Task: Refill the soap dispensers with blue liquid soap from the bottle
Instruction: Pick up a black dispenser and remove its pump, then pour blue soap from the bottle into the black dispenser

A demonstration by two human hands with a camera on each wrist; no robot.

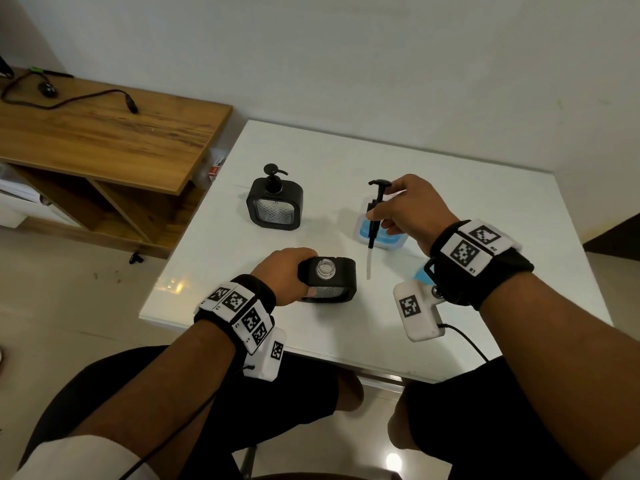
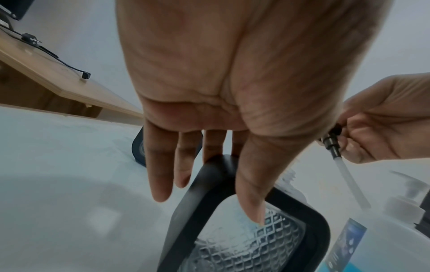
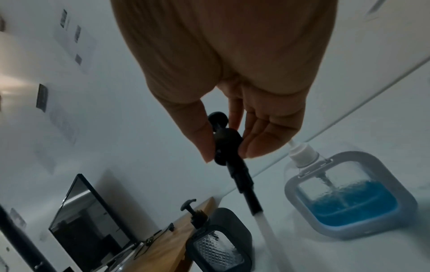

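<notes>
1. The near dispenser stands on the white desk with its neck uncovered. It is gripped at its left side by the left hand, thumb laid on the patterned front.
2. The pump is lifted clear and pinched at its collar between thumb and fingers of the right hand. Its clear tube hangs over the desk, just right of the open neck.
3. The soap bottle, white-framed and about half full of blue soap, stands behind the right hand with its white pump fitted. A second dispenser stands at the back left, pump on.
4. Risk: residue may drip from the tube onto the desk, since nothing lies beneath it.
5. Risk: the light pinch on the collar may let the pump slip or swing, and the tube could flick soap.
6. Risk: the open neck is narrow, so a hurried pour could run down the black casing and under the left hand's fingers.
7. Risk: the right forearm is held close above the soap bottle, so a careless sweep could tip it.
8. Writing: a label is seen on the bottle's side in the left wrist view, too blurred to read. No brand can be read on either dispenser. The wrist bands carry black-and-white square code markers.
</notes>
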